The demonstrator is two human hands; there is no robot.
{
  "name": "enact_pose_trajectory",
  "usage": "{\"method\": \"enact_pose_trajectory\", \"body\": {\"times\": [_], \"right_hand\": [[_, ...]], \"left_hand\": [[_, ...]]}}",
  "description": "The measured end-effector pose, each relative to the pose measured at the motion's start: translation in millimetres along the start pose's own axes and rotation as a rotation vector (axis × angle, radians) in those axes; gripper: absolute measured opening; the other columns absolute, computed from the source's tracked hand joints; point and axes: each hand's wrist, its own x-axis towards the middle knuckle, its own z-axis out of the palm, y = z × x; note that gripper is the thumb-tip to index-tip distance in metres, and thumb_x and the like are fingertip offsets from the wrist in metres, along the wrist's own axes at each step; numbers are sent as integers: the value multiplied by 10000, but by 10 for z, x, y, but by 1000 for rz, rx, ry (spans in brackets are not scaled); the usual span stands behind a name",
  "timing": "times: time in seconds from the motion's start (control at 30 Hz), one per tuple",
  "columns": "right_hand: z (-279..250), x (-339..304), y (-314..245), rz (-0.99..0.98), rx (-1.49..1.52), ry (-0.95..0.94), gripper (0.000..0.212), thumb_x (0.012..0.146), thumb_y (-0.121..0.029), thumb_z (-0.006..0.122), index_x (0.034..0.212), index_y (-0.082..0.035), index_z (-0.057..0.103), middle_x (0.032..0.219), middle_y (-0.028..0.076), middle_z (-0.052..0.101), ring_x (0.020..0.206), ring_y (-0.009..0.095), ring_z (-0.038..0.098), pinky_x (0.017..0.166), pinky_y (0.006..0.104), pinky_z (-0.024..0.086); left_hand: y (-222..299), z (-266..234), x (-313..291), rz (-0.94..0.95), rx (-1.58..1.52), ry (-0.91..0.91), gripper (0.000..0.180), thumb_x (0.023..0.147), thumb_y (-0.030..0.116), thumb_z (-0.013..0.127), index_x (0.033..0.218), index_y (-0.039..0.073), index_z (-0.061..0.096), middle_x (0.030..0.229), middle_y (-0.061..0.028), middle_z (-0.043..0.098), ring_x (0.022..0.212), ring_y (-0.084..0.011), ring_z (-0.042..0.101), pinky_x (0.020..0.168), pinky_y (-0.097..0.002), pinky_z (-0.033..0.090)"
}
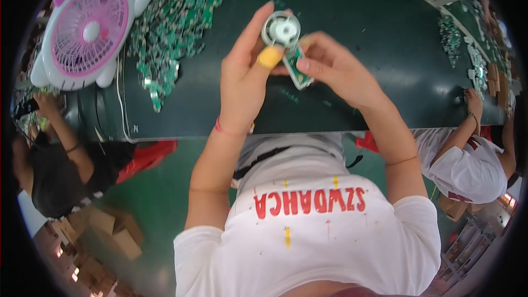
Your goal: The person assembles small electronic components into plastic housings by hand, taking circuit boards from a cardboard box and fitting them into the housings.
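Observation:
Over the dark green tabletop, both my hands hold a small white device with a round ring-shaped head (pixel 282 29) and a narrow rectangular housing (pixel 302 83). A green circuit board (pixel 295 61) sits in that housing. My left hand (pixel 242 80) is closed around the round head's left side, its thumb wearing a yellow finger cover (pixel 270 56). With thumb and fingers, my right hand (pixel 342 69) pinches the housing's right edge beside the board. The exact seating of the board is partly hidden by my fingers.
A pile of green circuit boards (pixel 173 27) spreads at the left. Beyond it stands a white fan with a pink grille (pixel 91 30). More boards (pixel 449 38) lie at the far right. Co-workers sit on both sides, one in black (pixel 60 170), another in white (pixel 467 170).

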Motion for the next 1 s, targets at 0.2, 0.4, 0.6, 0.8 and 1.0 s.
{"method": "enact_pose_trajectory", "body": {"times": [0.2, 0.4, 0.6, 0.8, 1.0], "right_hand": [[-146, 10, -1, 85, 11, -254, 161, 886, -134, 568, 980, -5, 543, 817, 44, 624, 735, 86, 576, 660, 236, 465], [-13, 91, -76, -13, -295, -102, 128, 857, -17, 553, 981, 16, 559, 826, 22, 604, 753, 63, 562, 663, 235, 475], [-442, 855, -193, 337, 105, -165, 233, 898, -249, 547, 959, -29, 593, 788, 77, 639, 627, 123, 613, 554, 222, 502], [-756, 2588, -607, 259, -736, 49, 500, 833, -472, 564, 536, -70, 543, 461, -3, 466, 390, 75, 392, 365, 234, 279], [-823, 3842, -406, 151, -948, 143, 488, 833, -468, 560, 638, -26, 630, 594, 44, 603, 441, 121, 469, 450, 301, 407]], "left_hand": [[-144, -43, 19, 45, 83, -110, 513, 855, -49, 479, 1347, 19, 350, 1287, -145, 483, 1131, -179, 500, 950, -280, 391], [-323, 49, 101, 173, 257, 37, 520, 827, 9, 575, 1310, 41, 387, 1198, -128, 534, 1084, -172, 526, 888, -286, 438], [-236, -114, 251, 217, 403, 128, 722, 836, 91, 568, 1421, 66, 145, 1407, -158, 258, 1209, -274, 411, 965, -377, 344], [-88, -244, 173, 211, 541, 41, 540, 837, 92, 559, 1332, 31, 353, 1355, -147, 353, 1193, -265, 426, 931, -349, 379], [-90, -294, 284, 135, 534, -51, 497, 814, 50, 575, 1286, 45, 420, 1320, -160, 390, 1208, -305, 408, 987, -353, 342]]}}
